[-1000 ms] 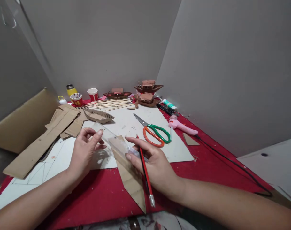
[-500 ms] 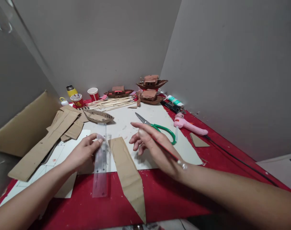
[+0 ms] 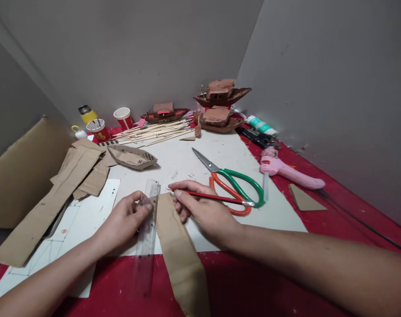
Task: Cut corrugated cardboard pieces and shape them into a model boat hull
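Note:
My left hand (image 3: 127, 216) is closed on a clear plastic ruler (image 3: 146, 246), thumb on top, along the left edge of a cardboard strip (image 3: 178, 246). The strip runs toward me and its near end leaves the bottom of the view. In my right hand (image 3: 205, 213) is a red and black pencil (image 3: 216, 197), its tip pointing left near the strip's far end. My right fingers are at the strip's right edge. Just beyond the right hand lie scissors (image 3: 240, 185) with one green and one orange handle.
Cardboard pieces (image 3: 61, 189) and a drawn sheet (image 3: 64, 237) lie left. A small cardboard boat hull (image 3: 132, 157), wooden sticks (image 3: 154, 132), paper cups (image 3: 123, 118) and brown model boats (image 3: 220, 119) stand behind. A pink glue gun (image 3: 289, 171) with its cord lies right.
The view has shifted closer. My right hand has come left and down to the strip, the pencil now lying nearly level. The ruler has moved against the strip's edge.

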The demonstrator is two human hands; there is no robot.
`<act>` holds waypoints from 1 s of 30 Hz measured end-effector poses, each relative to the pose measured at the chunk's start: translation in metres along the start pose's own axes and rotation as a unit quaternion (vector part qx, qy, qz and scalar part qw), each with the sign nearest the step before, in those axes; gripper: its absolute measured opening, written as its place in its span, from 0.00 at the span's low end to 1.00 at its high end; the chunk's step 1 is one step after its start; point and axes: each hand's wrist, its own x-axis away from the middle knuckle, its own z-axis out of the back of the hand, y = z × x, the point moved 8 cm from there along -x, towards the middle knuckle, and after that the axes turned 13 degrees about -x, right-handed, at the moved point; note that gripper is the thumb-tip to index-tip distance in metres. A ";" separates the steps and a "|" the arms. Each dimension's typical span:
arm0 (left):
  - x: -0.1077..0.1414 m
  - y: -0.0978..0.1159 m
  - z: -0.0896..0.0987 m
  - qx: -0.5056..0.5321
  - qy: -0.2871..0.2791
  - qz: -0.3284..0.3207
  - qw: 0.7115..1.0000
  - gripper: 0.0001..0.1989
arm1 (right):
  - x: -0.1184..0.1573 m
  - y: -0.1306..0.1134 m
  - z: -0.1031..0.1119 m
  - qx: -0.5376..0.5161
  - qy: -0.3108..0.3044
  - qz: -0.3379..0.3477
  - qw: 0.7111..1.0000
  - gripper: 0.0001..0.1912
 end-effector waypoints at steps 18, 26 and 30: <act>-0.008 0.003 0.001 -0.082 -0.008 0.013 0.997 0.11 | -0.005 0.012 0.006 0.039 0.021 -0.047 0.998 0.05; -0.010 -0.004 0.000 -0.098 -0.047 0.021 0.994 0.09 | -0.005 0.016 0.006 0.055 0.008 -0.045 0.997 0.09; -0.010 0.006 0.010 -0.207 -0.001 -0.004 0.978 0.10 | -0.005 0.016 0.006 0.069 0.010 -0.048 0.996 0.09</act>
